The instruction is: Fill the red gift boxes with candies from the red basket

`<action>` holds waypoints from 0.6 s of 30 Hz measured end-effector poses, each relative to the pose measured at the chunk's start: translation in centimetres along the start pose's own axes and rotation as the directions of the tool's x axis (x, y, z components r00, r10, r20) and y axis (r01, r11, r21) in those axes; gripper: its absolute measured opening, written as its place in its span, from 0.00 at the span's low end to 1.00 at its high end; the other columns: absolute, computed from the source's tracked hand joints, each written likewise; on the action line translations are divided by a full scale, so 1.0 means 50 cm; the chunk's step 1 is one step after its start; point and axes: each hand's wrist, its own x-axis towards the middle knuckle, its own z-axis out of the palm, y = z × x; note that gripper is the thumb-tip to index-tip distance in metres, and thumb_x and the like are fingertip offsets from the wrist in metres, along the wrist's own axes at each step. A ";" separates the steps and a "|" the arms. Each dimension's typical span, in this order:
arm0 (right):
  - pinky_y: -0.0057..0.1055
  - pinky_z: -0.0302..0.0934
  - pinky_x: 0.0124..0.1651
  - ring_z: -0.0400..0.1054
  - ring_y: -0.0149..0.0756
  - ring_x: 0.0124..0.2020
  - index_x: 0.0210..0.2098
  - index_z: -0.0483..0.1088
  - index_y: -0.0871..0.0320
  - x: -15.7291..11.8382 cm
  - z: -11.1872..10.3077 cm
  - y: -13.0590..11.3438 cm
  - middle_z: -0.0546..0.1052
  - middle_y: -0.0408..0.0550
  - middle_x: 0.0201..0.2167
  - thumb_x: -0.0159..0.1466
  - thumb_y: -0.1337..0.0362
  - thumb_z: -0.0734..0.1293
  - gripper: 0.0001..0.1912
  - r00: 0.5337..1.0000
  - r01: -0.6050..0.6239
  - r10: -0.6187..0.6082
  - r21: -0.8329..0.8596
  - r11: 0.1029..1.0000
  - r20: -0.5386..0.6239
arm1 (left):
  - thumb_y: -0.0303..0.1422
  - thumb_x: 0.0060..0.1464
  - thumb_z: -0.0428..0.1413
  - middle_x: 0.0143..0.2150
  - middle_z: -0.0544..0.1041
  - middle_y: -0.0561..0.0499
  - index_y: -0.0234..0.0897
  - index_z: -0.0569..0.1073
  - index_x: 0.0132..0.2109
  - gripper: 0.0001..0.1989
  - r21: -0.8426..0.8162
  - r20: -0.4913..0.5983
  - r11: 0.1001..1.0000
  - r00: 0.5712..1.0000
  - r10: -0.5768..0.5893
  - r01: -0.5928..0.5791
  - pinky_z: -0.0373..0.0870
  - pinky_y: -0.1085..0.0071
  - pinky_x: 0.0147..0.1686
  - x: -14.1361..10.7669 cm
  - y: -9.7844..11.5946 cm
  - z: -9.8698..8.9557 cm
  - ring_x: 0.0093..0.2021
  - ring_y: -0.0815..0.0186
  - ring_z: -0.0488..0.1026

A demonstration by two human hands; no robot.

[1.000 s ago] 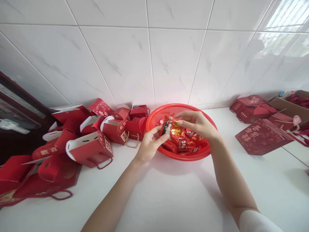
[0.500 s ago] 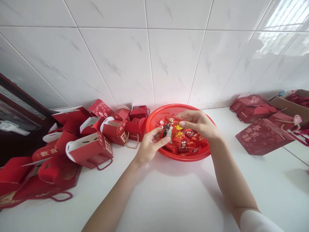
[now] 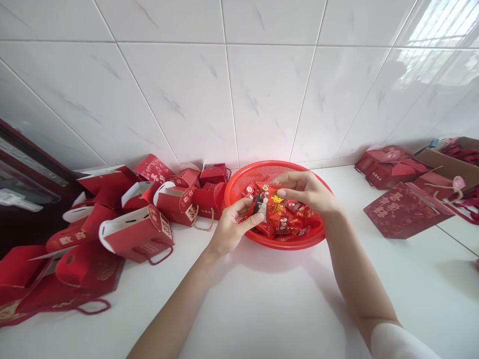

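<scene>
Between both hands is a red candy packet (image 3: 272, 203) with gold lettering and a picture of a couple on its front. My left hand (image 3: 232, 227) pinches its left edge between thumb and fingers. My right hand (image 3: 305, 192) grips the upper right side, thumb on the front. The packet is held just over a red plastic colander (image 3: 249, 172). Inside that colander lie several small red wrapped candies (image 3: 295, 219), partly covered by the packet and the hands.
Many red gift boxes (image 3: 138, 239), some with flaps raised and cord handles, crowd the left of the white counter (image 3: 262, 309). More red boxes (image 3: 406, 212) and a cardboard carton (image 3: 436, 158) stand at the right. A tiled wall (image 3: 269, 99) rises behind.
Almost nothing differs: the camera view has shifted very slightly. Both hands keep the same hold on the packet over the colander.
</scene>
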 end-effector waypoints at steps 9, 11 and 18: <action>0.28 0.68 0.32 0.73 0.33 0.28 0.42 0.75 0.60 -0.001 0.000 -0.002 0.80 0.44 0.28 0.61 0.56 0.75 0.15 1.000 0.029 -0.029 -0.069 0.997 0.000 | 0.37 0.55 0.65 0.46 0.83 0.47 0.37 0.78 0.45 0.12 0.026 -0.032 1.000 0.999 -0.016 0.017 0.73 0.65 0.53 0.000 -0.001 0.005 0.50 0.58 0.78; 0.29 0.68 0.34 0.74 0.35 0.32 0.42 0.75 0.60 0.004 0.000 0.002 0.80 0.47 0.31 0.61 0.55 0.74 0.16 0.998 0.047 -0.054 -0.143 0.989 -0.044 | 0.36 0.54 0.65 0.50 0.82 0.46 0.37 0.77 0.48 0.16 0.033 -0.099 0.999 0.995 -0.015 0.018 0.72 0.62 0.56 0.002 -0.003 0.005 0.53 0.57 0.78; 0.37 0.69 0.44 0.76 0.40 0.38 0.35 0.74 0.58 0.026 -0.006 0.037 0.81 0.48 0.35 0.63 0.60 0.68 0.07 0.979 0.056 -0.147 -0.510 0.858 -0.139 | 0.37 0.51 0.63 0.54 0.81 0.44 0.37 0.78 0.48 0.17 0.105 -0.195 0.992 0.979 -0.054 0.076 0.73 0.58 0.57 0.007 0.007 -0.016 0.56 0.53 0.77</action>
